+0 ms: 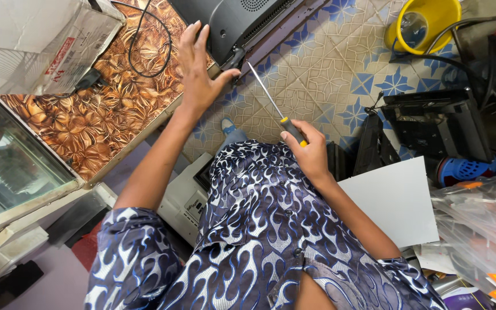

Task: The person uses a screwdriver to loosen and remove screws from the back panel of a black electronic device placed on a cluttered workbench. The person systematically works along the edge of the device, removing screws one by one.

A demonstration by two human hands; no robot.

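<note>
My left hand (199, 69) rests on the edge of a dark grey device (233, 20) lying on a counter with a brown leaf pattern (104, 109), thumb at the device's corner. My right hand (308, 149) grips the yellow-and-black handle of a long screwdriver (274, 103). Its metal shaft points up and left, with the tip near the device's lower corner, just right of my left thumb. A black cable (144, 54) loops on the counter beside my left hand.
A white cardboard box (35, 40) sits at the counter's top left, above a glass case (12, 166). On the blue-patterned tiled floor stand a yellow bucket (426, 23), black device parts (437, 123), a white sheet (397, 198) and a white machine (188, 198). Plastic bags (483, 218) lie at right.
</note>
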